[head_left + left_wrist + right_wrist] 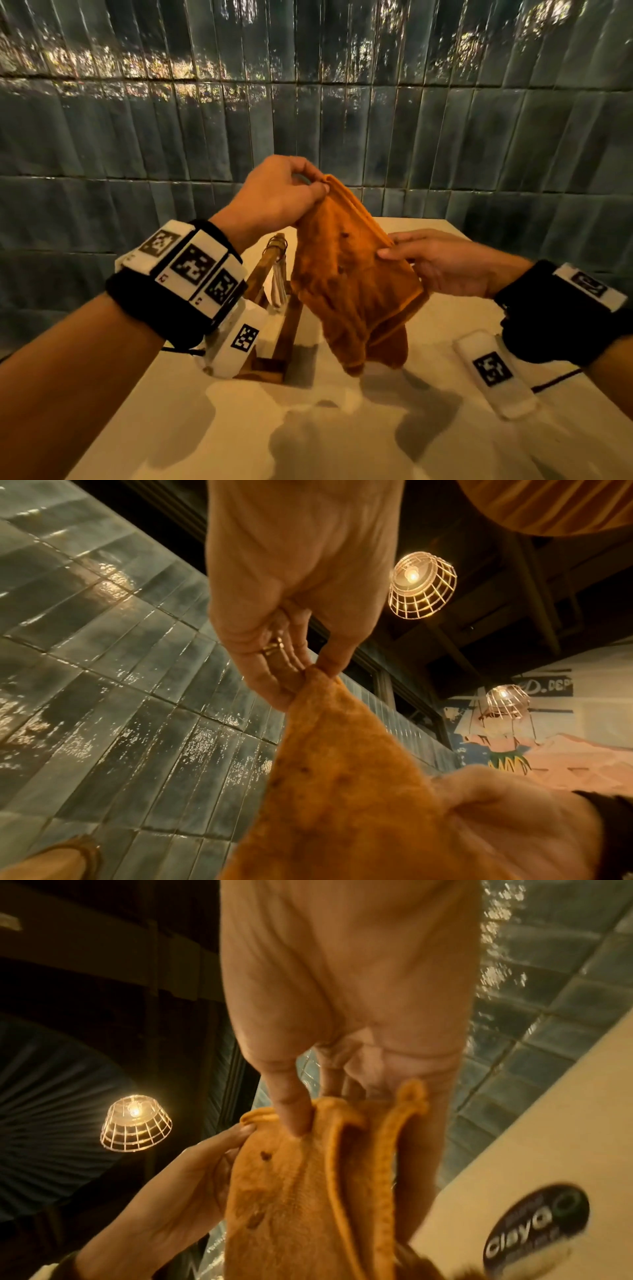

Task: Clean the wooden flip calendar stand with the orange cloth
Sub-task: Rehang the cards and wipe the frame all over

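Against a teal tiled wall [137,144], above a pale table [342,428], the cloth [349,291] was held aloft, its top corner pinched by the left hand [277,195], its edge clamped by the right hand [442,263], while the stand [274,274] stood behind it.

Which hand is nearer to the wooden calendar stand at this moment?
Left. The left hand pinches the orange cloth's top corner above the calendar stand; its wrist crosses in front of it. The right hand holds the cloth's edge farther right, the cloth between them.
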A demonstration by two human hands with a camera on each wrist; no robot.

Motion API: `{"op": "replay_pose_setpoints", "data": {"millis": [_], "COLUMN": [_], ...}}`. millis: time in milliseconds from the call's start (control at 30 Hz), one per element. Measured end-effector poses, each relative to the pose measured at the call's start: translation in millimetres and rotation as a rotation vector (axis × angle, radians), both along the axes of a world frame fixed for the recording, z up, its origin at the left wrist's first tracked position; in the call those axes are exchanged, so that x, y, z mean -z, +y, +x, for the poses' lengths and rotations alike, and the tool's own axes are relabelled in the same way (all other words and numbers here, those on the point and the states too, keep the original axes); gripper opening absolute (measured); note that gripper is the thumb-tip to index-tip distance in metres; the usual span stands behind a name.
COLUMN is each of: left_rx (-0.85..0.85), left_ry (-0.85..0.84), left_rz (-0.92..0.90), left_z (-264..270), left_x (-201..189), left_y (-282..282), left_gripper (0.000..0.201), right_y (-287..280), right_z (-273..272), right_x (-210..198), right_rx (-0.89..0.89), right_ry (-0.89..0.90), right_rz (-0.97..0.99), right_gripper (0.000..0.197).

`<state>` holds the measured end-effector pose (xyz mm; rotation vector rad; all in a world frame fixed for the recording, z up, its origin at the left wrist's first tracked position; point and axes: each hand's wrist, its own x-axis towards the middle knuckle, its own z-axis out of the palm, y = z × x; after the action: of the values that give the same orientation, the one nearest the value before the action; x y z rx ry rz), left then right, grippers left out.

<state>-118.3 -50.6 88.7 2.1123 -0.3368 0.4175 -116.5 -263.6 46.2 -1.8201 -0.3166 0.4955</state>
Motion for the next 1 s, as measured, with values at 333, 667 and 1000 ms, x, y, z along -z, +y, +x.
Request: {"op": "replay_pose_setpoints", "data": {"millis": [333, 667, 1000], "left_rx": [0.027, 0.027, 0.574], "left_ry": [-0.039, -0.055, 0.896], "left_rz": [-0.191, -0.42, -0.671], "left_z": [-10.3, -17.4, -32.1], "left_x": [-6.1, -22.6, 26.2], "left_y": [0.7, -1.7, 3.2], "left_gripper": [0.007, 0.008, 0.09], "right_y": [-23.7, -15.8, -23.9], "right_z": [-1.4, -12.1, 6.7], "right_x": [-52.3, -87.4, -83.9], "right_rx": [0.26, 0.334, 0.4], "right_ry": [-0.425, -0.575, -0.14], "right_rz": [-0.094, 0.018, 0.274], "right_gripper": [0.02, 0.006, 0.014]}}
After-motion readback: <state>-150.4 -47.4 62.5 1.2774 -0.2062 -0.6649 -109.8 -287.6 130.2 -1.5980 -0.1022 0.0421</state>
